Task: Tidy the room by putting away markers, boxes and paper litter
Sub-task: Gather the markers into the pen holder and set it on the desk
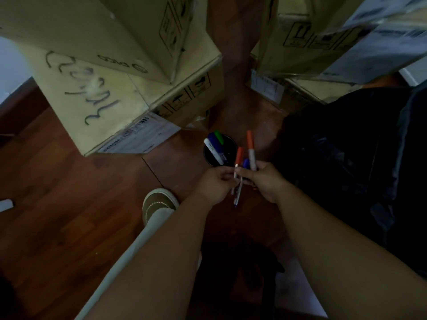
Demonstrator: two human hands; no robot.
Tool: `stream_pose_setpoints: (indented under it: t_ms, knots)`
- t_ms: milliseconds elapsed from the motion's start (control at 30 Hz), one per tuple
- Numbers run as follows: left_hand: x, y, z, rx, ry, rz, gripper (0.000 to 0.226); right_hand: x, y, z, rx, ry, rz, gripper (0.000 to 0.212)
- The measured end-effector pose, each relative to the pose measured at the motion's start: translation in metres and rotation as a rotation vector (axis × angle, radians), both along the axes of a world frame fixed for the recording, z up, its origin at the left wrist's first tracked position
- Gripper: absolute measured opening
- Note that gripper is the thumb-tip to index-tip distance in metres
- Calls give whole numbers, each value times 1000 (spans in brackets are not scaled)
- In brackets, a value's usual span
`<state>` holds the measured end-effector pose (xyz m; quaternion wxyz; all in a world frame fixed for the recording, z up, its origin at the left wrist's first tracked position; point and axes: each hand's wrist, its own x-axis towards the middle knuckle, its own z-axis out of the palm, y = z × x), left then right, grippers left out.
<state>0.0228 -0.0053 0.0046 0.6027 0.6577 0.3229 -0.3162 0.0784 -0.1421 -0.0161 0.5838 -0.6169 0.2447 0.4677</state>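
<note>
Both hands grasp markers: the left hand an orange marker, the right hand a bunch. They're being gathered. Next, I'd guess, they drop into the black cup on the floor.

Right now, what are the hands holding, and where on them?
Markers: the left hand pinches an orange-capped marker mid-barrel; the right hand grips several by their lower barrels.
</note>
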Motion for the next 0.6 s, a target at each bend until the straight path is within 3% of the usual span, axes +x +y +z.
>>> stream_pose_setpoints:
  t_ms: [100,200,300,500,600]
  knots:
    - [-3,14,11,71,-59,4,19,10,4,15,37,-77,-135,26]
    - [0,25,23,98,-145,162,20,29,12,29,67,-187,-231,28]
    - [8,32,30,84,-210,341,26,41,29,37,88,-279,-175,30]
    - [19,37,21,43,-240,450,36,37,50,22,-93,-360,85,40]
    - [16,35,14,-7,-235,494,39,35,51,16,-128,-435,69,44]
